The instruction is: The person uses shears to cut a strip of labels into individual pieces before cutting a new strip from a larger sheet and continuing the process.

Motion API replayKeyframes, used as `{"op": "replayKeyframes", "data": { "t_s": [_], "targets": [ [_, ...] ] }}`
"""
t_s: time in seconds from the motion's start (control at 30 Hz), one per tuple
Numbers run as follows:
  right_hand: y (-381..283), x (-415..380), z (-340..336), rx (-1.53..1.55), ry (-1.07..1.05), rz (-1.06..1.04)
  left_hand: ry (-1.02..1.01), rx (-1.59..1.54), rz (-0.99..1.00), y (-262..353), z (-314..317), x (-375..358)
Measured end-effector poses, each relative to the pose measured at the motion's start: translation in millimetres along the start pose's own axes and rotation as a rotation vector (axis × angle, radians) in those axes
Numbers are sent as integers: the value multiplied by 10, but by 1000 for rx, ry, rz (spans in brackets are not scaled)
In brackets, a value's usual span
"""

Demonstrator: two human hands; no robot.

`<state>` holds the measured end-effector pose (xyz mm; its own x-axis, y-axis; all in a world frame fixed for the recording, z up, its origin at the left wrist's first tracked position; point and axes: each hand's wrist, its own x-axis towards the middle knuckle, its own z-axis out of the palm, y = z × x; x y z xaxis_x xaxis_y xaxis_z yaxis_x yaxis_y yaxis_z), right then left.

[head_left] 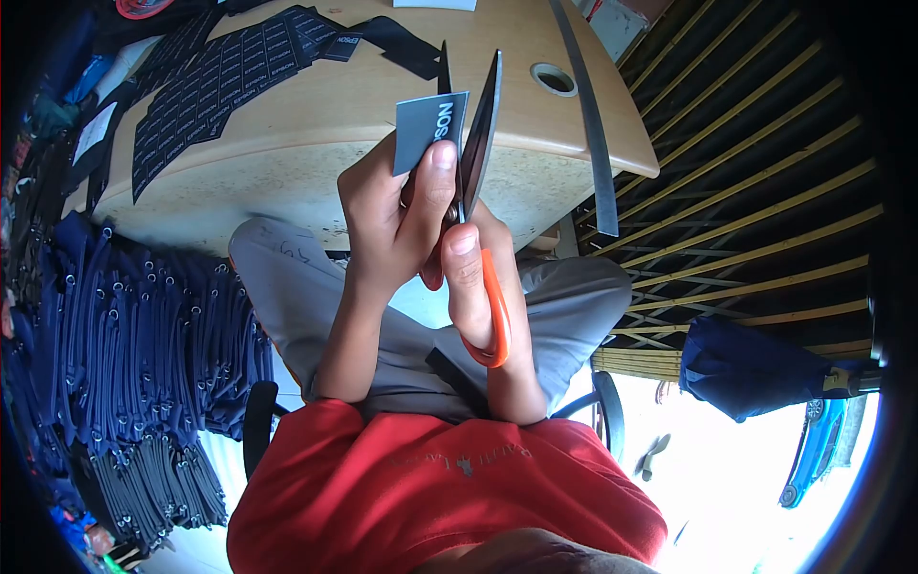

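Pinched between the thumb and fingers of my left hand (387, 215) is a small grey label (414, 132) with white lettering that reads partly as EPSON. My right hand (470, 282) grips a pair of scissors (486, 120), its thumb through the orange handle loop. The scissor blades point up and stand apart, with the label's right edge between them. Both hands are held close together over my lap, just in front of the table edge. The right fingers are mostly hidden behind the scissors and the left hand.
On the wooden table (335, 110) lie printed label sheets (206, 96), a black piece (406, 46) and a long dark strip (585, 105) hanging over the edge. Stacked navy straps (158, 335) with metal rings are at left. A folding metal gate (755, 163) stands right.
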<state>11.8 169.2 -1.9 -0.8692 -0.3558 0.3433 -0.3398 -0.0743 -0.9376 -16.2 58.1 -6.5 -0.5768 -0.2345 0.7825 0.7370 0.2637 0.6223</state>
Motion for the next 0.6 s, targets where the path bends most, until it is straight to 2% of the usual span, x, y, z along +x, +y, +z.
{"op": "replayKeyframes", "data": {
  "t_s": [0.6],
  "targets": [
    [-10, -6, 32, 11, 51, 12, 0, -8, 13, 3, 16, 3]
  ]
}}
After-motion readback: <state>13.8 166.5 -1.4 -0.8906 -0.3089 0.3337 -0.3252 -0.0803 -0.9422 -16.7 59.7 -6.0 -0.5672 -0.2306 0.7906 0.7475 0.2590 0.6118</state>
